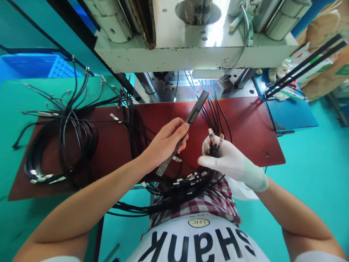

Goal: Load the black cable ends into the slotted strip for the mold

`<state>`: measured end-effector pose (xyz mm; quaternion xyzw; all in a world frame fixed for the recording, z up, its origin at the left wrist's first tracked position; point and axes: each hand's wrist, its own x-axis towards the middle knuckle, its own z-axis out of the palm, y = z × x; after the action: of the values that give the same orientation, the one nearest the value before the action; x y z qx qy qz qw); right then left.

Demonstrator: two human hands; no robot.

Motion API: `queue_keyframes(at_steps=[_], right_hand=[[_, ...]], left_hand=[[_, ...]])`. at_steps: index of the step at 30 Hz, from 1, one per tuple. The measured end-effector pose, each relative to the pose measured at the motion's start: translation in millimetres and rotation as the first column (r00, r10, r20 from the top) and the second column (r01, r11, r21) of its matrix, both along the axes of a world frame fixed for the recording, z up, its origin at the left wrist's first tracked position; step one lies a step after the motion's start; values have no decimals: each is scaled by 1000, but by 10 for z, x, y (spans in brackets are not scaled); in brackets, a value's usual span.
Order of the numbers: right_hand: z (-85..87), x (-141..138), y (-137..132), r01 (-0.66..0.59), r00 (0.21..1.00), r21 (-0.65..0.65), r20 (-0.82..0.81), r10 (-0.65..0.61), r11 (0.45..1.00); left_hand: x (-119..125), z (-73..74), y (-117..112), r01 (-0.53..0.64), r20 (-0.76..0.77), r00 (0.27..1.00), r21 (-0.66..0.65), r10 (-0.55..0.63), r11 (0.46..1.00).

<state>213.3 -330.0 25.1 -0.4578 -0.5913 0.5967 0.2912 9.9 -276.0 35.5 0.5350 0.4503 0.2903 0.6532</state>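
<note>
My bare left hand [167, 142] is closed around a long flat black bar [195, 109] that points up and away toward the machine. My right hand [227, 160], in a white glove, grips a bunch of black cables whose metal connector ends [215, 138] stick up above the fingers. The two hands are close together over the front edge of the dark red work plate [251, 123]. More black cables with connector ends [188, 180] hang in loops over my lap below the hands.
A big coil of black cables [62, 142] lies on the left of the red plate. A grey press machine [191, 40] stands behind the plate. A blue crate [35, 65] sits far left, a blue tray [289, 109] and cardboard boxes [324, 47] at right.
</note>
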Motion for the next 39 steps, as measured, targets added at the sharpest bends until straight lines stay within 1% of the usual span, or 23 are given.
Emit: queue_keyframes(at_steps=[2,4,7,9,11,12,14,16,18,20,23,25,26,28,30,32,35,37,39], right_hand=[[-82,-10,-16,80,969,-112,-223,-104,990],[-164,-24,-27,103,923,-196,-346,-167,975],[-242,-26,-31,74,877,-253,-443,-184,965],[-247,-27,-32,55,866,-267,-467,-178,962],[-221,-49,-35,33,867,-289,-468,-171,957],[-201,-70,-38,49,867,-297,-461,-188,953],[-162,-125,-52,141,873,-291,-415,-258,946],[-131,-185,-75,241,882,-250,-348,-319,938],[-110,-236,-101,280,896,-188,-300,-327,941],[-91,-277,-120,274,923,-107,-250,-293,956],[-67,-324,-125,256,962,51,-111,-249,965],[-55,-351,-112,224,974,107,-56,-219,969],[-53,-363,-103,205,978,112,-55,-200,972],[-57,-384,-79,166,983,58,-93,-160,984],[-70,-397,-53,139,979,-37,-148,-143,990],[-88,-405,-32,121,969,-138,-200,-147,983],[-115,-419,-14,106,956,-221,-245,-160,970],[-134,-435,-12,93,951,-249,-265,-160,964],[-154,-451,-17,88,946,-251,-281,-160,964]], left_hand=[[19,-11,2,7,25,1000,-19,-7,1000],[39,-10,5,5,35,999,-39,-3,999],[64,12,8,-9,15,1000,-51,10,999],[76,27,7,-15,11,1000,-56,16,998],[85,32,2,-16,18,1000,-68,17,998],[88,31,-1,-13,25,1000,-77,15,997],[92,24,-8,-15,43,999,-94,19,995],[93,19,-15,-26,49,998,-103,31,994],[92,19,-23,-43,31,998,-104,46,994],[88,22,-31,-51,16,998,-115,53,992],[82,18,-45,-55,35,998,-128,60,990],[79,12,-55,-58,52,996,-124,65,991],[78,8,-60,-60,57,996,-122,68,991],[79,4,-68,-65,59,996,-121,73,990],[82,3,-72,-73,44,996,-122,79,990],[88,7,-72,-75,27,996,-123,79,989],[105,8,-74,-69,11,997,-120,70,990],[120,-10,-81,-75,1,997,-75,75,994],[128,-49,-91,-89,-42,995,35,91,995]])
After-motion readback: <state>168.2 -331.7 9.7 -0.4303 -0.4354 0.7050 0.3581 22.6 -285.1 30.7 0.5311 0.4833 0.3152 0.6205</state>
